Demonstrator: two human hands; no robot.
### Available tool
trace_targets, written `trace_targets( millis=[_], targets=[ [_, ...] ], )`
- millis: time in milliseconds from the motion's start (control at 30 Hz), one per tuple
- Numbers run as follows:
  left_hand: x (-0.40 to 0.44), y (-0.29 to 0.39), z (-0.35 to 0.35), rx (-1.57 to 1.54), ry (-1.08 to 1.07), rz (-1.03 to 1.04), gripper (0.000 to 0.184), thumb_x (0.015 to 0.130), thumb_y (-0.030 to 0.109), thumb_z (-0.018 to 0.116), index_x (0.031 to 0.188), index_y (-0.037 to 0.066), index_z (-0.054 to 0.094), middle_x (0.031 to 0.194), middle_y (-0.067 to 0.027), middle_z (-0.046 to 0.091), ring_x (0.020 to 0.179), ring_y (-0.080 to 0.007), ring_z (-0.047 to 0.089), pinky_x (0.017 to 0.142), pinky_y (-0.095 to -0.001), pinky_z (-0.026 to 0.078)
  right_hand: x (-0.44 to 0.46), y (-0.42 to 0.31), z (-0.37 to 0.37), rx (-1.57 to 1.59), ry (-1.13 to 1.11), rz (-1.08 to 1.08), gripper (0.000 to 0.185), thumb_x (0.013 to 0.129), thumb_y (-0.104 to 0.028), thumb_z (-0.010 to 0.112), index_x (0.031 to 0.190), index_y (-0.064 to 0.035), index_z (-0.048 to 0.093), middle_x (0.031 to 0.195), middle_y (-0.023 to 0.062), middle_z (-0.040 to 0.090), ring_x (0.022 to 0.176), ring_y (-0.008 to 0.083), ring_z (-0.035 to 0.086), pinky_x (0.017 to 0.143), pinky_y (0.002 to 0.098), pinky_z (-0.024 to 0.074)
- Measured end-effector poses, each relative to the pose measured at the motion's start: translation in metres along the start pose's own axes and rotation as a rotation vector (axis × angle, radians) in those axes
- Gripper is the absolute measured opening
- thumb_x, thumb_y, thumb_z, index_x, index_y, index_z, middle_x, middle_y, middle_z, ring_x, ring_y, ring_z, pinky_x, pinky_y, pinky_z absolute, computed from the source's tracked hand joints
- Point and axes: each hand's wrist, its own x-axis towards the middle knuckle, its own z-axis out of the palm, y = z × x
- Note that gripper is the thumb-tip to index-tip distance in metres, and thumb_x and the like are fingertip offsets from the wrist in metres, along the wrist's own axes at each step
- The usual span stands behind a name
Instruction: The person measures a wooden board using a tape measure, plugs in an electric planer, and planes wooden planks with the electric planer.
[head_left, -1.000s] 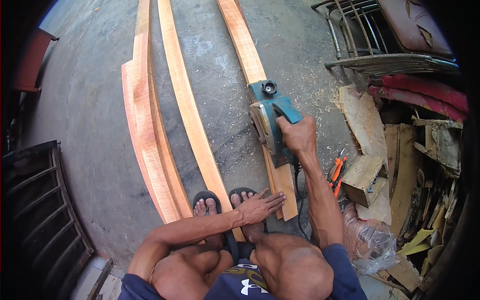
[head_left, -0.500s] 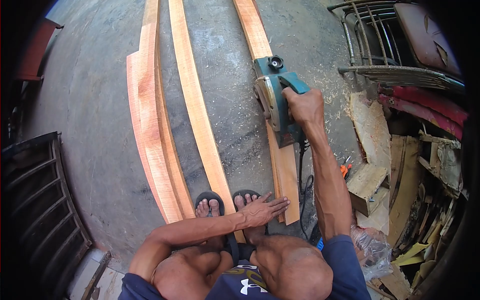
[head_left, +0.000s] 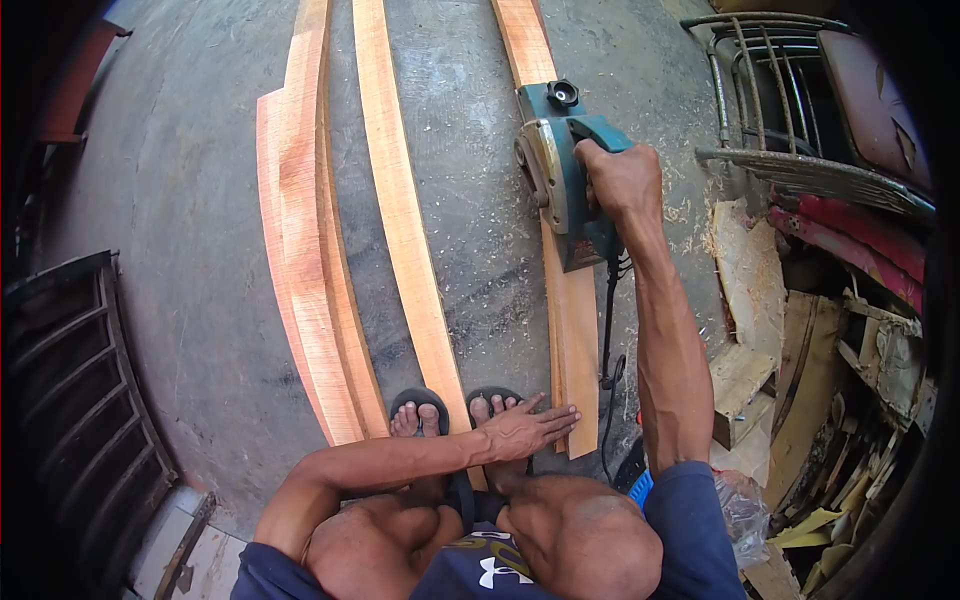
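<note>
My right hand (head_left: pixel 622 182) is wrapped round the rear handle of a teal electric planer (head_left: pixel 562 200). The planer rests on a long wooden board (head_left: pixel 578 330) that runs away from me, with another strip of wood partly under it. Near the board's close end, my left hand (head_left: pixel 527 428) lies flat with its fingers stretched, the fingertips touching the wood. A black power cord (head_left: pixel 609 320) hangs from the back of the planer. The planer's underside and blade are hidden.
A single plank (head_left: pixel 405 215) lies to the left, with stacked planks (head_left: pixel 300 235) beyond it. Wood shavings dot the concrete floor (head_left: pixel 470 240). At right are a metal-framed chair (head_left: pixel 765 90), a wooden block (head_left: pixel 742 385) and scrap wood (head_left: pixel 805 370). A metal grille (head_left: pixel 95 380) stands at left.
My right hand has pushed the planer a little farther forward along the board. My left hand stays on the near end. The view has shifted slightly.
</note>
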Motion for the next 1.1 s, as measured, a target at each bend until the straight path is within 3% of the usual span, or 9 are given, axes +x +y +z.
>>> trace_targets(
  millis=[300, 1100],
  targets=[
    [0.008, -0.005, -0.012, 0.074, 0.004, 0.031, 0.055, 0.096, 0.040, 0.050, 0.136, 0.004, 0.060, 0.141, -0.0142, 0.059, 0.138, -0.0230, 0.050, 0.122, -0.0412, 0.029, 0.021, -0.022, 0.008, 0.021, -0.002, -0.017, 0.034, 0.080, -0.025, 0.070, 0.061, 0.0040, 0.066, 0.054, 0.0092, 0.061, 0.046, 0.0180, 0.060, 0.046, 0.0345, 0.0461],
    [0.018, -0.014, -0.040, -0.074, 0.038, 0.077, 0.047, 0.093, 0.025, 0.054, 0.134, 0.004, 0.060, 0.141, -0.0090, 0.060, 0.137, -0.0202, 0.050, 0.118, -0.0428, 0.033, 0.113, -0.073, 0.036, 0.085, -0.048, -0.123, 0.027, 0.084, -0.024, 0.073, 0.076, 0.0013, 0.070, 0.065, 0.0063, 0.063, 0.052, 0.0154, 0.060, 0.049, 0.0333, 0.0472]
  ],
)
